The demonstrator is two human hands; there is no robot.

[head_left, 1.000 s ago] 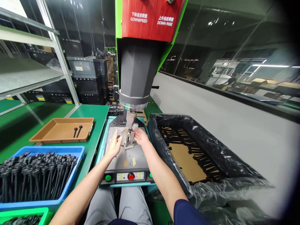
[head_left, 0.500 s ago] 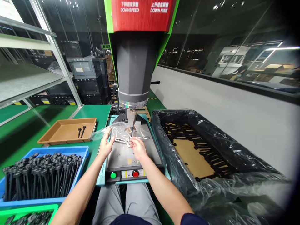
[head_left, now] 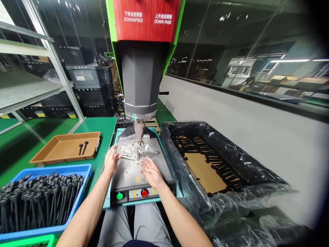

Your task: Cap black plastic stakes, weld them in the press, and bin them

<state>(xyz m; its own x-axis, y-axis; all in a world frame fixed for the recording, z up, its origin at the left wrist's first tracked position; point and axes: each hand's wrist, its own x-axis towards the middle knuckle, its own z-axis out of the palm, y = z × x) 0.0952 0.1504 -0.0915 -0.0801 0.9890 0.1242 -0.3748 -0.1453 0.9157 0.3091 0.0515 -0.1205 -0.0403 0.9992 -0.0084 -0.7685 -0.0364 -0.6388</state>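
Note:
A crumpled clear plastic film lies over the small metal fixture under the press horn on the grey machine plate. My left hand holds the film's left edge with fingers pinched on it. My right hand hovers over the plate just in front of the film, fingers spread and holding nothing. The fixture is mostly hidden under the film.
A green button and a red button sit on the machine's front panel. A blue bin of several black bolts and a brown tray with two bolts are at left. A black-lined box with bolts on cardboard stands at right.
Both hands drew back from the fixture toward me. A clear plastic film came over the fixture; the left hand keeps its edge and the right hand has opened and pulled away.

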